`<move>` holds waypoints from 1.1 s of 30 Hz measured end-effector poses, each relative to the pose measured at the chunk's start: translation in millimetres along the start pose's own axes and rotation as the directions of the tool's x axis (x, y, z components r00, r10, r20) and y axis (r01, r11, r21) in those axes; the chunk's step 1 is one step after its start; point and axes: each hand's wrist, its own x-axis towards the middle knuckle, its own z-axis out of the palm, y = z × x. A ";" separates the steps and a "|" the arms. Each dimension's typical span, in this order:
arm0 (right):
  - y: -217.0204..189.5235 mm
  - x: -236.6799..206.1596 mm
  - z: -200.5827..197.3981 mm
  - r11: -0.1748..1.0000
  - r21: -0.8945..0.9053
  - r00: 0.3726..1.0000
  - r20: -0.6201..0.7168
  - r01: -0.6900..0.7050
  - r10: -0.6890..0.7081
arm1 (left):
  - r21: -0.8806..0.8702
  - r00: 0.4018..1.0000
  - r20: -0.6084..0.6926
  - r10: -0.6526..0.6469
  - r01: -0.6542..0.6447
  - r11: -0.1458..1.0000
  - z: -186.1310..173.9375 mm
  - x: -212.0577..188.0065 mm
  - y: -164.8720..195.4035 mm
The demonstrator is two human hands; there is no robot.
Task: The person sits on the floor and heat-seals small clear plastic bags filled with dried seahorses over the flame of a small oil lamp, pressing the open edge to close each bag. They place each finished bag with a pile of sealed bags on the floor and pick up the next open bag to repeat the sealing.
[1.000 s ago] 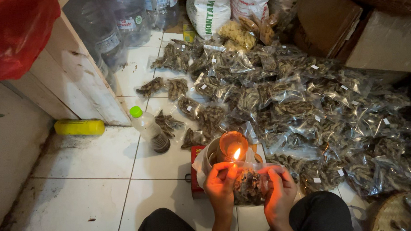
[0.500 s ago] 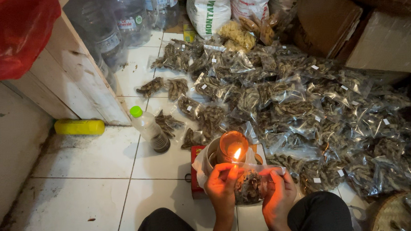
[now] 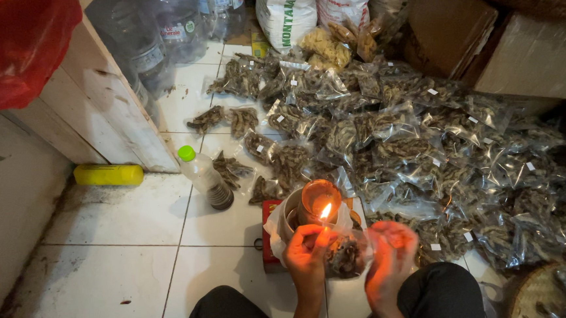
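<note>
Head view: left hand (image 3: pixel 307 256) and right hand (image 3: pixel 388 256), fingers curled shut, are pinching a small clear packet of dried bits (image 3: pixel 346 256), now raised closer to the flame (image 3: pixel 325 211) just beyond the fingertips, sealed packets (image 3: pixel 419 144) piling farther out.

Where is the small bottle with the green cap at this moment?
In the head view, the bottle lies tilted on the white tiled floor, left of the lit flame, between the yellow object and the packets.
</note>
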 end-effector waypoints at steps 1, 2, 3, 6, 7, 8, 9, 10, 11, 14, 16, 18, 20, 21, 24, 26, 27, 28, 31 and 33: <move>-9.4 3.6 4.2 0.992 -0.065 0.994 0.008 0.111 -0.111 | 0.026 1.000 0.015 -0.001 0.000 1.000 0.5 -1.5 0.9; -21.5 8.0 5.7 0.938 -0.246 0.968 0.121 0.243 -0.219 | 0.053 1.000 0.030 0.000 -0.001 0.999 0.9 -3.1 2.0; -34.9 14.5 4.8 0.834 -0.399 0.920 0.250 0.381 -0.301 | 0.078 0.999 0.047 0.001 -0.005 0.997 2.1 -3.4 2.6; -63.1 26.3 4.7 0.573 -0.573 0.778 0.594 0.586 -0.202 | 0.225 0.983 0.168 0.069 -0.107 0.968 4.2 -9.7 4.7; -67.1 29.0 4.2 0.514 -0.585 0.727 0.677 0.627 -0.115 | 0.192 0.977 0.205 0.061 -0.102 0.976 6.5 -13.1 4.0; -66.8 29.6 4.9 0.598 -0.567 0.742 0.666 0.566 -0.071 | 0.158 0.969 0.242 0.057 -0.098 0.983 9.3 -15.9 3.0; -63.5 30.5 5.1 0.676 -0.542 0.752 0.659 0.499 -0.027 | 0.125 0.959 0.278 0.057 -0.095 0.988 10.8 -17.3 2.5; -59.8 32.0 2.7 0.747 -0.511 0.755 0.655 0.425 0.019 | 0.236 0.942 0.282 0.182 -0.252 0.938 11.0 -19.0 2.7; -56.5 34.6 -2.9 0.752 -0.522 0.759 0.649 0.402 0.045 | 0.343 0.906 0.297 0.302 -0.397 0.852 10.4 -22.4 3.3; -46.2 45.3 -28.3 0.751 -0.583 0.778 0.609 0.310 0.152 | 0.512 0.909 0.221 0.353 -0.416 0.751 5.0 -23.4 9.3; -44.8 55.6 -53.2 0.717 -0.662 0.800 0.543 0.220 0.255 | 0.458 0.948 0.136 0.288 -0.318 0.830 4.4 -23.8 14.7; -49.5 67.0 -80.5 0.718 -0.640 0.738 0.618 0.273 0.270 | 0.273 0.973 0.070 0.221 -0.232 0.934 5.4 -26.1 22.9; -50.3 65.8 -101.8 0.760 -0.598 0.681 0.669 0.254 0.299 | 0.367 0.967 0.169 0.192 -0.243 0.898 9.3 -28.3 32.6; -51.1 61.9 -112.1 0.797 -0.569 0.660 0.681 0.204 0.318 | 0.413 0.961 0.216 0.173 -0.251 0.875 11.2 -29.3 38.4; -49.4 52.7 -139.2 0.709 -0.705 0.697 0.521 0.025 0.493 | 0.388 0.874 0.446 0.192 -0.382 0.839 16.0 -32.5 56.4; -47.7 58.0 -156.3 0.602 -0.798 0.763 0.383 -0.010 0.520 | 0.426 0.815 0.542 0.204 -0.476 0.770 19.2 -31.4 65.2; -46.5 65.9 -164.3 0.566 -0.824 0.808 0.347 0.021 0.475 | 0.439 0.782 0.588 0.206 -0.523 0.731 20.3 -31.4 68.2; -46.3 74.0 -172.2 0.526 -0.849 0.849 0.313 0.050 0.425 | 0.414 0.792 0.589 0.162 -0.467 0.781 20.4 -31.6 70.2; -73.1 129.2 -210.4 0.508 -0.846 0.927 0.306 0.161 0.216 | 0.349 0.802 0.588 0.104 -0.367 0.862 16.9 -31.3 69.5; -94.4 171.0 -234.2 0.419 -0.877 0.961 0.273 0.235 0.034 | 0.323 0.802 0.578 0.153 -0.396 0.860 7.3 -28.7 67.0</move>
